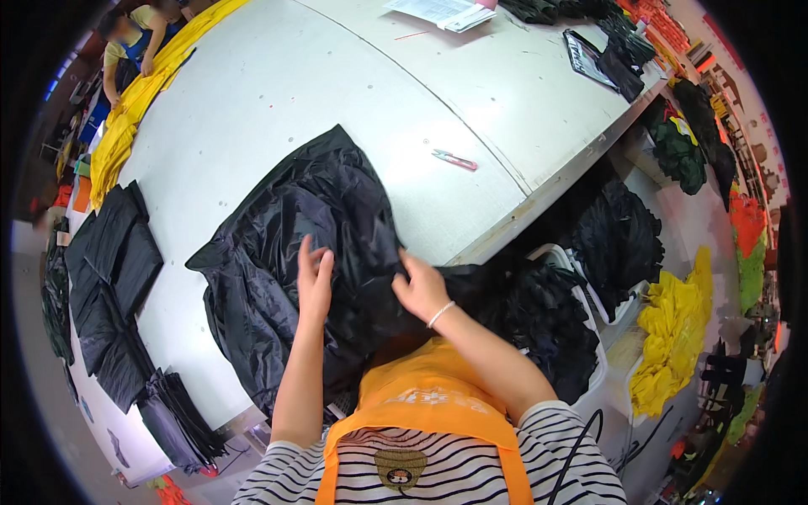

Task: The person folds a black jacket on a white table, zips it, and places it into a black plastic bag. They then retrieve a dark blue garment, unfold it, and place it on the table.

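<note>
A shiny black garment (290, 219) lies crumpled over the near edge of the white table, its lower part hanging toward my orange apron. Above its middle is my left hand (315, 284), fingers apart and holding nothing. My right hand (421, 288) has its fingers closed on the garment's right edge, beside the table's corner. The fabric near that hand is slightly blurred. Dark folds hide the garment's exact shape.
Small thread snips (455, 160) lie right of the garment on the white table (252, 93). Folded black pieces (114, 261) are stacked at left. White bins of black fabric (551, 328) and a yellow heap (671, 337) stand at right. Another person (135, 46) handles yellow cloth (160, 84) at far left.
</note>
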### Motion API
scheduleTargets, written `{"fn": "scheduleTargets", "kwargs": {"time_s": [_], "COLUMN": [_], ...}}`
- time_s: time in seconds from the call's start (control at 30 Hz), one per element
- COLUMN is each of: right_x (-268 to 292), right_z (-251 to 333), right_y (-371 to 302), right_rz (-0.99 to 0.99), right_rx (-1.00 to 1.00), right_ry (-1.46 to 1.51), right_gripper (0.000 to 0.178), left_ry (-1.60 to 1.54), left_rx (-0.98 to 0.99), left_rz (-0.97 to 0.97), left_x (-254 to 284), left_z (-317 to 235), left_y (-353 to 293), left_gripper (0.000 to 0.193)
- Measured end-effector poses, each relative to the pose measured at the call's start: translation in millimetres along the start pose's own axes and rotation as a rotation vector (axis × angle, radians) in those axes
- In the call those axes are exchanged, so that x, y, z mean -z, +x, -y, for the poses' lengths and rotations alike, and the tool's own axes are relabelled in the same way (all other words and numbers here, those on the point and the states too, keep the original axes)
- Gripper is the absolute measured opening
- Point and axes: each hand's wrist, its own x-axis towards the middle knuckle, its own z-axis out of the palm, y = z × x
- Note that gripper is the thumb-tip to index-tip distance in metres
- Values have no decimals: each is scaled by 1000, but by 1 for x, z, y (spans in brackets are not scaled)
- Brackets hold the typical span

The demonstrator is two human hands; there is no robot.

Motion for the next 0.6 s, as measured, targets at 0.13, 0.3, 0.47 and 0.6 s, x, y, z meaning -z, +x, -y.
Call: {"fn": "scheduleTargets", "kwargs": {"time_s": [0.13, 0.3, 0.47, 0.6], "right_x": [-37, 43, 90, 115], "right_z": [50, 57, -49, -126], "right_y": [-35, 12, 148, 232], "right_rz": [240, 671, -209, -162], "right_rx": [221, 163, 134, 202], "right_ry": [239, 7, -6, -397], "right_gripper": [40, 34, 17, 35], "left_ry": [-360, -357, -472, -383], "left_rx": [390, 374, 353, 314], "left_rz": [206, 204, 17, -93], "left_x": [10, -20, -36, -43], "left_z": [-12, 43, 24, 25], "left_y": [52, 49, 20, 21], "left_gripper": [63, 31, 27, 32]}}
